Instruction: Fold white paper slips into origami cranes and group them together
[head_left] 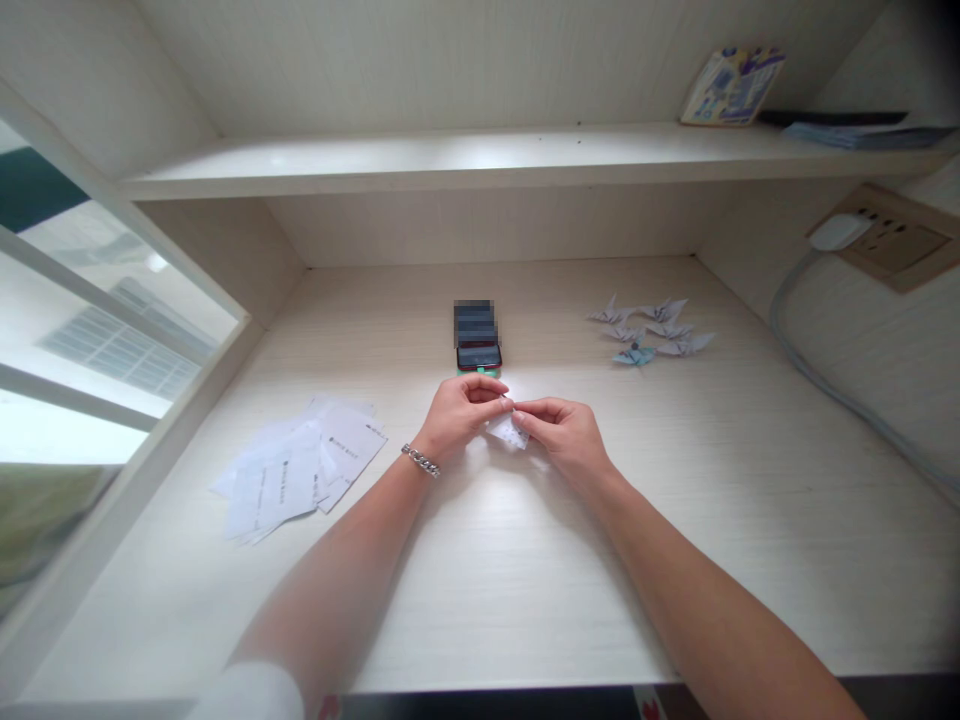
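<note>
Between my two hands is a small folded piece of white paper (508, 432) with dark print on it. My left hand (466, 408) pinches its upper left edge between thumb and fingers, and a silver chain bracelet (421, 460) circles that wrist. From the other side, my right hand (561, 430) grips the paper's right edge, thumb and index finger pressed together. The fingertips of both hands nearly meet at the paper's top. Just beyond them a phone (478, 356) stands propped up on the desk, its upper part blurred out.
Loose printed sheets (281, 480) lie in an overlapping pile at left. Several folded paper cranes (684, 345), one bluish (634, 355), sit at back right. A shelf (450, 160) spans above, holding a colourful box (733, 87). A grey cable (832, 385) hangs from a wall socket (892, 238).
</note>
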